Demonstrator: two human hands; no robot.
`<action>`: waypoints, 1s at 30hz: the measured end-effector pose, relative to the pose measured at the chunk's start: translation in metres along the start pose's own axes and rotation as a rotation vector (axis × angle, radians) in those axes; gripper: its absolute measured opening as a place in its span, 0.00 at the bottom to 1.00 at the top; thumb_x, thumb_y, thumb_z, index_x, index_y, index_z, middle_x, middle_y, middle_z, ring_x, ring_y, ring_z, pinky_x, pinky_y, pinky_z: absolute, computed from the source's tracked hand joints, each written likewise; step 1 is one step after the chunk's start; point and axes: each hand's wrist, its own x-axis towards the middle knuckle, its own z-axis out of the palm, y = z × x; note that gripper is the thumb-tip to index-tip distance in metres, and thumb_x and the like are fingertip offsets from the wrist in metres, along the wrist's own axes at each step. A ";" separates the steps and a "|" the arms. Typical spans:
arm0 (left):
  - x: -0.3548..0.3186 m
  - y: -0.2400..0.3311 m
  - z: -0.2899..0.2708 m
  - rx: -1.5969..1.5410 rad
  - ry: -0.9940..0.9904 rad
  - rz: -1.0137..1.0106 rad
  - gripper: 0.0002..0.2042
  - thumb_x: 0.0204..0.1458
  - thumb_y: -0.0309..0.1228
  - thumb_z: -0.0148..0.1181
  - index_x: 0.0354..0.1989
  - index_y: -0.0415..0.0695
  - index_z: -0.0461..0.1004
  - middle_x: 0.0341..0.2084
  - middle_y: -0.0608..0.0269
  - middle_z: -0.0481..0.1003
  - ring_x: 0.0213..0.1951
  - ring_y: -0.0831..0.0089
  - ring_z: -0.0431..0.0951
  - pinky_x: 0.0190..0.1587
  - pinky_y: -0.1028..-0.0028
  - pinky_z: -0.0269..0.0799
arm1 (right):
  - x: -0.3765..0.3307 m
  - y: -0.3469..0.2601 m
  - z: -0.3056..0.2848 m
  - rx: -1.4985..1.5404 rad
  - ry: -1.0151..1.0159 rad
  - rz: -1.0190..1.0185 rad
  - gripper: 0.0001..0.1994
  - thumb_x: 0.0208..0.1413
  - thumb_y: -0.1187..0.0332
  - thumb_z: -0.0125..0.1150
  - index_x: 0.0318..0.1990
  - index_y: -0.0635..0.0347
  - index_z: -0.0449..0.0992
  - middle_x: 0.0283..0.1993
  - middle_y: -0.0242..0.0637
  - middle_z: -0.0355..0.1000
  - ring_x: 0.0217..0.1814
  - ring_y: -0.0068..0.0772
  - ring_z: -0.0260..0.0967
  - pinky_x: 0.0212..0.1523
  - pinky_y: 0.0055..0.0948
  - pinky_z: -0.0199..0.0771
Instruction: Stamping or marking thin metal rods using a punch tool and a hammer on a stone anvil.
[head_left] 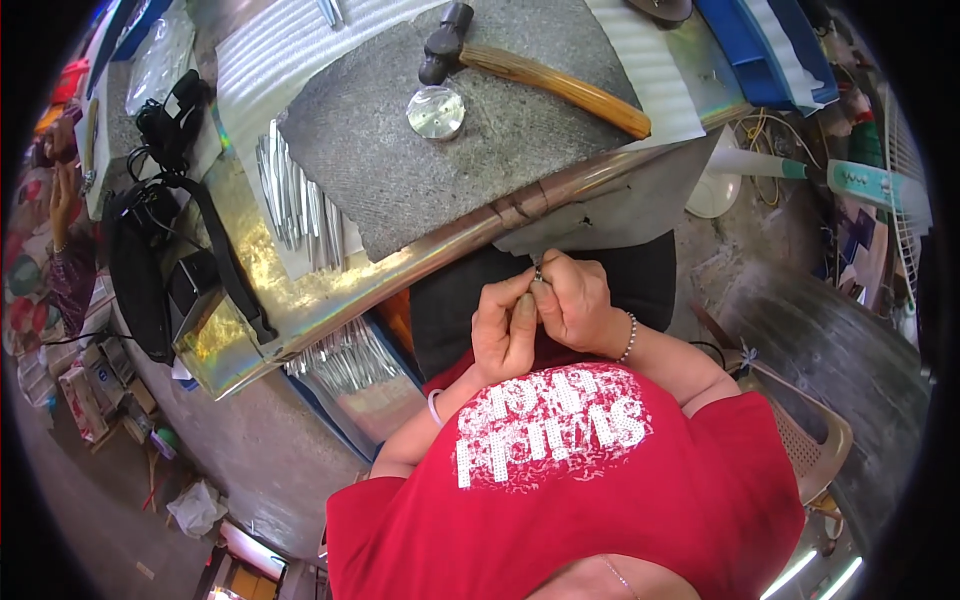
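Note:
Close together over my dark lap, just off the table's near edge, are both of my hands. My left hand (505,328) is closed, its thumb and fingertips pressed together. Touching it, my right hand (578,300) is also closed in a pinch. A small dark metallic piece (538,270) shows between their fingertips; its kind is too small to tell, and the fingers cover most of it. On the table beyond lies a ball-peen hammer (550,82) with a wooden handle. Beside its head sits a round silver metal disc (436,112). Both rest on a grey slab-like sheet (370,170).
Several thin silver metal strips (300,205) lie left of the grey sheet. More fill a blue-edged bin (350,365) below the table. A black strapped device (150,240) hangs over the table's left side. Blue trays (765,60) stand at far right, near a pale green fan (870,185).

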 end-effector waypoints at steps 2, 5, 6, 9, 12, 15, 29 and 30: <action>0.000 0.000 0.003 -0.063 0.002 0.004 0.12 0.58 0.19 0.45 0.50 0.35 0.64 0.31 0.60 0.71 0.28 0.80 0.68 0.34 0.80 0.66 | -0.001 0.001 -0.004 0.137 -0.123 0.182 0.11 0.57 0.67 0.53 0.25 0.62 0.67 0.17 0.40 0.62 0.17 0.37 0.65 0.18 0.31 0.64; -0.004 -0.001 0.004 -0.361 0.002 -0.119 0.11 0.58 0.18 0.45 0.50 0.36 0.64 0.31 0.62 0.71 0.27 0.81 0.67 0.33 0.81 0.65 | 0.017 -0.008 -0.018 0.795 -0.298 0.767 0.12 0.57 0.64 0.55 0.28 0.63 0.68 0.13 0.39 0.61 0.16 0.31 0.64 0.18 0.28 0.64; -0.001 0.002 0.005 -0.346 0.004 -0.111 0.11 0.58 0.18 0.45 0.49 0.36 0.63 0.31 0.62 0.70 0.27 0.81 0.66 0.33 0.81 0.65 | 0.015 -0.008 -0.017 0.792 -0.297 0.764 0.12 0.57 0.64 0.55 0.28 0.63 0.68 0.13 0.39 0.61 0.16 0.31 0.64 0.18 0.28 0.64; 0.001 0.007 0.009 -0.404 0.122 -0.192 0.11 0.58 0.19 0.47 0.49 0.35 0.63 0.34 0.62 0.71 0.31 0.82 0.68 0.36 0.82 0.66 | 0.004 -0.004 -0.007 0.421 -0.086 0.398 0.13 0.58 0.62 0.56 0.31 0.65 0.67 0.27 0.35 0.69 0.20 0.19 0.64 0.18 0.24 0.63; 0.000 0.005 0.010 -0.395 0.120 -0.167 0.11 0.58 0.19 0.47 0.49 0.35 0.64 0.36 0.61 0.71 0.32 0.83 0.68 0.37 0.82 0.66 | 0.006 0.002 0.002 0.194 0.033 0.162 0.08 0.55 0.69 0.56 0.29 0.64 0.67 0.27 0.42 0.67 0.21 0.38 0.67 0.21 0.31 0.66; -0.002 0.002 0.010 -0.295 0.147 -0.128 0.11 0.58 0.19 0.48 0.49 0.34 0.65 0.35 0.61 0.72 0.32 0.83 0.68 0.36 0.82 0.66 | 0.006 0.002 0.005 -0.002 0.043 0.029 0.08 0.55 0.72 0.55 0.28 0.64 0.65 0.24 0.42 0.65 0.20 0.43 0.65 0.21 0.31 0.66; 0.004 0.004 0.014 -0.329 0.179 -0.171 0.12 0.59 0.21 0.46 0.51 0.34 0.62 0.34 0.63 0.72 0.32 0.85 0.68 0.35 0.84 0.66 | 0.006 0.003 0.006 0.138 0.030 0.145 0.07 0.50 0.76 0.59 0.36 0.66 0.68 0.28 0.42 0.68 0.24 0.38 0.69 0.24 0.30 0.69; 0.004 0.002 0.013 -0.330 0.180 -0.172 0.12 0.59 0.21 0.46 0.51 0.34 0.62 0.34 0.63 0.72 0.32 0.85 0.68 0.35 0.84 0.66 | 0.006 0.003 0.007 0.056 0.013 0.097 0.08 0.51 0.75 0.58 0.37 0.65 0.67 0.28 0.42 0.67 0.24 0.42 0.68 0.23 0.33 0.68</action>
